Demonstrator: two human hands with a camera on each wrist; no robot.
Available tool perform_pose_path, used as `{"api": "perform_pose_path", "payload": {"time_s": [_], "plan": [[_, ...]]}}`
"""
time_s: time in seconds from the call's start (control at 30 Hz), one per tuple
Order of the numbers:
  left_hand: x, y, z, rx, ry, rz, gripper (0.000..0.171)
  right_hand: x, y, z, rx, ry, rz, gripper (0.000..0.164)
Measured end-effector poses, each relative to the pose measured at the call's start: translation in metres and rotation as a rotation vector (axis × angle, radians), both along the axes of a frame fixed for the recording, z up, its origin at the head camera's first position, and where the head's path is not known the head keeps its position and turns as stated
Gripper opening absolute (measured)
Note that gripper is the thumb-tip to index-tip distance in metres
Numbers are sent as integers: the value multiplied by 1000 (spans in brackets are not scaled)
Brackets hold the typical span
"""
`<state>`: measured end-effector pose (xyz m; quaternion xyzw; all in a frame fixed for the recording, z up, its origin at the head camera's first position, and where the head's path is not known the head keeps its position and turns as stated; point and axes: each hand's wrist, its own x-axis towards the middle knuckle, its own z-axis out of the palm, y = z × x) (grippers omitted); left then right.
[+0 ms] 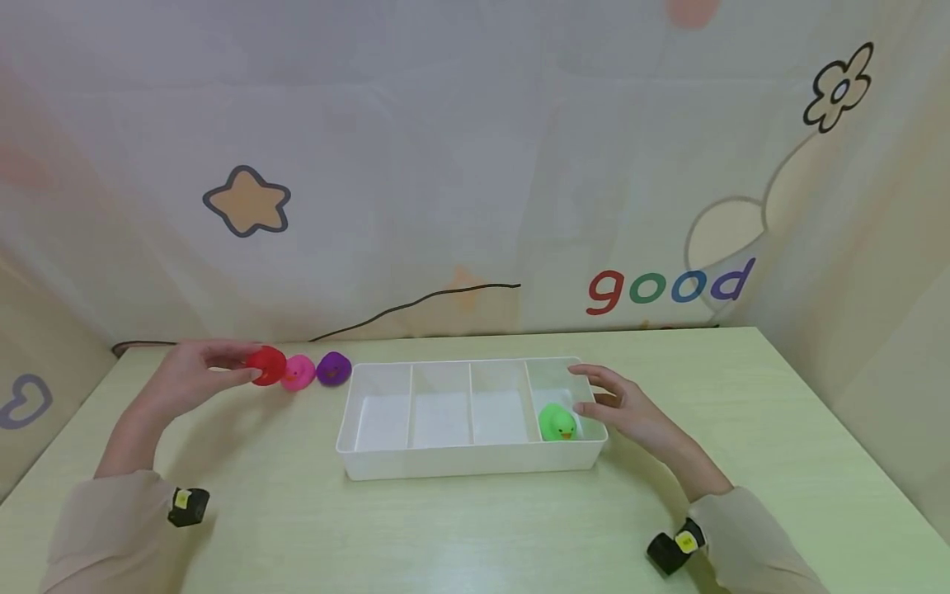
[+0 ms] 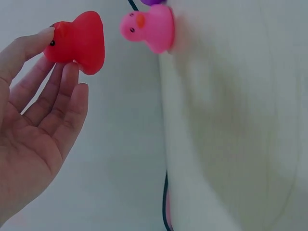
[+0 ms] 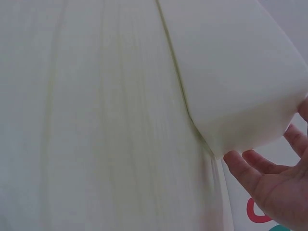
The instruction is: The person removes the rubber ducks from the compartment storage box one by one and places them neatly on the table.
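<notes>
At the far left, my left hand (image 1: pixel 195 375) pinches a red rubber duck (image 2: pixel 84 43) between thumb and fingers, raised off the table. Beside it stand a pink rubber duck (image 1: pixel 298 374) and a purple rubber duck (image 1: pixel 334 369), in a row running right. A white tray with several compartments (image 1: pixel 475 462) sits in the middle. A green rubber duck (image 1: pixel 557 421) is in its rightmost compartment. My right hand (image 1: pixel 619 404) holds the tray's right end, thumb and forefinger over the rim; in the right wrist view, other fingertips (image 3: pixel 232 158) are against the outside wall.
The pale table (image 1: pixel 475 536) ends at a printed cloth backdrop (image 1: pixel 416 165) just behind the ducks and the tray. Side panels of cloth stand left and right. A dark cord-like line (image 1: pixel 416 307) runs along the backdrop's lower part.
</notes>
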<state>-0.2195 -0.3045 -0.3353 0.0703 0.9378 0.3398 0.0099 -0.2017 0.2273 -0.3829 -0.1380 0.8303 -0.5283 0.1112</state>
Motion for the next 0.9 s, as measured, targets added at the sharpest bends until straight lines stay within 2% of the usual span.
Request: {"api": "perform_pose_path", "payload": {"time_s": [0.27,0.57,0.9], "plan": [[-6,-11,-14,-25,-71,40,53,1,2,-1,0,19,8,55],[-13,-22,-28,-71,-126,33,50,0,2,-3,6,10,11,55],[-20,-24,-32,-68,-155,7,50,2,1,0,16,11,2,55]]}}
